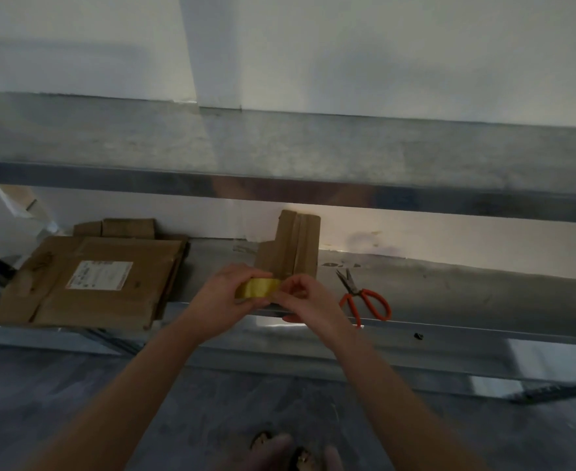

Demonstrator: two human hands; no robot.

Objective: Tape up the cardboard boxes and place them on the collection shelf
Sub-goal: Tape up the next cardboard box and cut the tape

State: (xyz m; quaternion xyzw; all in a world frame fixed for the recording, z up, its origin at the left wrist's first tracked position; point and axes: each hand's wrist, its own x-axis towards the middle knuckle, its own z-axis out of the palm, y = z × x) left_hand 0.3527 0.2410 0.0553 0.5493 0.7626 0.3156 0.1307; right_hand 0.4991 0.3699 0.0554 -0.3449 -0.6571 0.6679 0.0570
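In the head view, the left hand [225, 294] grips a roll of yellow tape [257, 288], fingers curled over its top. The right hand [308, 297] pinches at the roll's right edge with bent fingers. Both hands are above the front edge of the lower metal shelf [450, 283]. Just behind them on that shelf stands a small cardboard box [293, 246], a flap jutting out at its left; its inside is hidden. To the left lies a stack of flattened cardboard boxes [58, 300], the top one bearing a shipping label [99, 275]. Orange-handled scissors [365, 299] lie to the right of the hands. The upper shelf [314, 147] spans above.
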